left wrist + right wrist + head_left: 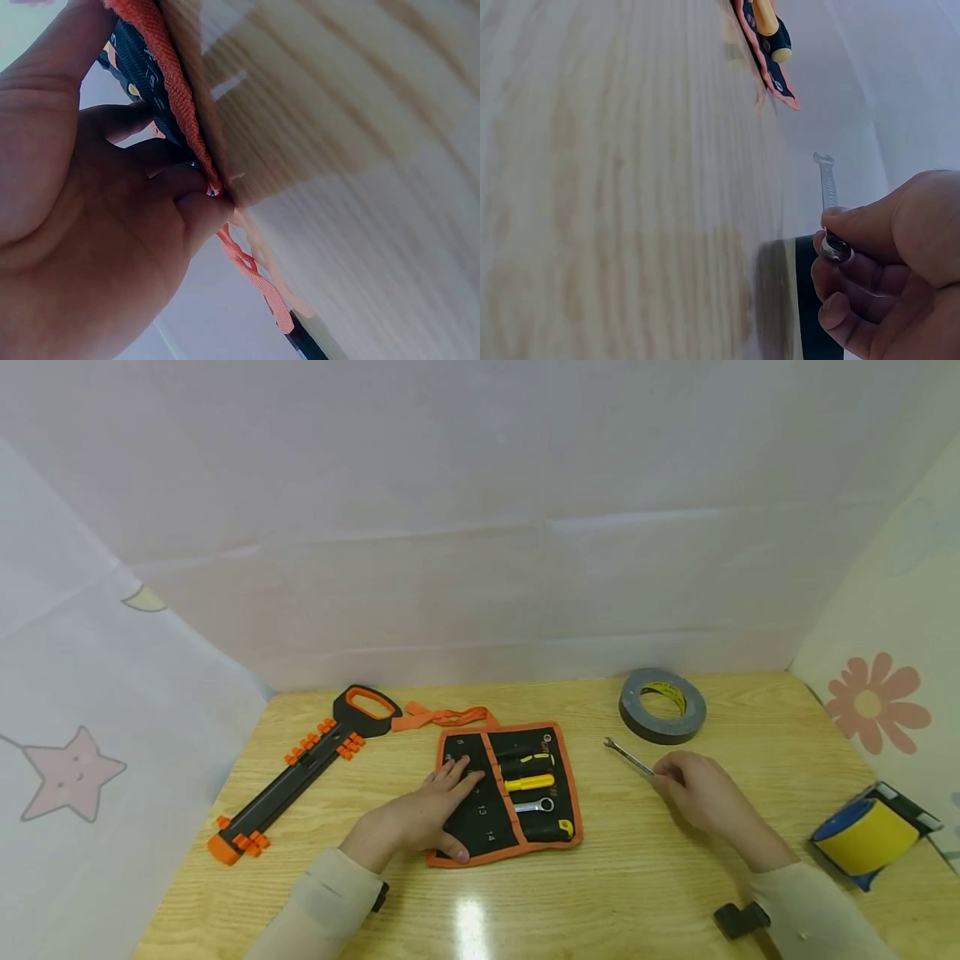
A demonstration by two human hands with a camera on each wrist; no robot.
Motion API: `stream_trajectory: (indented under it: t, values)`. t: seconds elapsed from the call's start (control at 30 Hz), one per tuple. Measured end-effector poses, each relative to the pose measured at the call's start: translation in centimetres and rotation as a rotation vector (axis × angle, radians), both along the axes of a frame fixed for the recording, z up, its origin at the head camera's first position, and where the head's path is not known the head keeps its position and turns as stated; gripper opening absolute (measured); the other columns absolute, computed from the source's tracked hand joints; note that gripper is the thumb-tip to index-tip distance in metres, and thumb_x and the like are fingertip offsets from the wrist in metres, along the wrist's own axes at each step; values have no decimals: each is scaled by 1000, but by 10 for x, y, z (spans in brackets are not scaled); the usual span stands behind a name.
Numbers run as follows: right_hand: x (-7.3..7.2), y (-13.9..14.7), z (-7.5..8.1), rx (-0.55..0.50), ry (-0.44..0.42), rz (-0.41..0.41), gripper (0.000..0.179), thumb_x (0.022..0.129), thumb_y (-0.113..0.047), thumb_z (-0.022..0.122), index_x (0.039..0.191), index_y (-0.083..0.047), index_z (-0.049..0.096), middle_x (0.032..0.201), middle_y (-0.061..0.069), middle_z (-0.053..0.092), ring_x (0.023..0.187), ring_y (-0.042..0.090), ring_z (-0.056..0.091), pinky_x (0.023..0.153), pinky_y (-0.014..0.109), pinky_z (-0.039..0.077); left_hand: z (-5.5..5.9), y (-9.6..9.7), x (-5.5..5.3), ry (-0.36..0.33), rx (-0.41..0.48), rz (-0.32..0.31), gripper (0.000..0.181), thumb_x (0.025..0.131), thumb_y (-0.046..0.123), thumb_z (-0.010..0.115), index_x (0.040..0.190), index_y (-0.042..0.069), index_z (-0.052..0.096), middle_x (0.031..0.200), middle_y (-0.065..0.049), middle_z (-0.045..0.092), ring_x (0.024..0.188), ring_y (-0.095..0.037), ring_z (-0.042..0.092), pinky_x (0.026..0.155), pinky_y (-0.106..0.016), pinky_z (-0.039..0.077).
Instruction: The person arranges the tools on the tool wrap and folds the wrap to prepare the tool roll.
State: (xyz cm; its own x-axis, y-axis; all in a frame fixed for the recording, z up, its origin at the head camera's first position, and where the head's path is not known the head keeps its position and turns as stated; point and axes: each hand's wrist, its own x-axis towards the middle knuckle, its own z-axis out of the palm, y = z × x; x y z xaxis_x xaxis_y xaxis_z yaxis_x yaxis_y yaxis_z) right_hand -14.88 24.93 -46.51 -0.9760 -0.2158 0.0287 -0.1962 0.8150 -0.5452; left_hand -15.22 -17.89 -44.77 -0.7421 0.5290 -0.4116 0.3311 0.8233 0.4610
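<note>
A black tool roll [474,817] with orange edging lies unfolded on the table, its left panel numbered. My left hand [423,814] rests on that panel, fingers spread; in the left wrist view the thumb and fingers lie along the orange edge. Pockets on the right panel hold a yellow-handled screwdriver [529,782], a ratcheting wrench [536,806] and other dark-handled tools. Right of the roll, my right hand [697,793] pinches a small silver combination wrench [829,184] between thumb and fingers. Its open-ended jaw points away from the hand, and the ring end shows by the fingertips.
Behind the right hand lies a roll of grey tape [662,727]. A black and orange rack-like tool [292,781] lies at left, near the roll's orange ties [450,718]. At the right edge stands a blue and yellow roll [866,839] on a dark holder.
</note>
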Motion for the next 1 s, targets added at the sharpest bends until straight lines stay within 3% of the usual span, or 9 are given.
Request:
stream_trajectory:
  t: [0.33,1.0]
  values:
    - [-8,-15,10,-31,-6,21,10,104,-8,70,105,-1,77,86,1,69,76,13,55,65,29,46,-1,0,-1,-2,-1,-8,119,82,42,91,175,20,20,184,-12,-3,170,-40,-1,131,-65,27]
    - [-31,-50,13,-60,58,85,9,104,-8,70,109,-4,77,98,5,75,74,11,54,66,27,46,-3,0,-1,9,-12,-6,119,81,42,91,175,22,21,184,-11,-1,170,-38,0,132,-63,28]
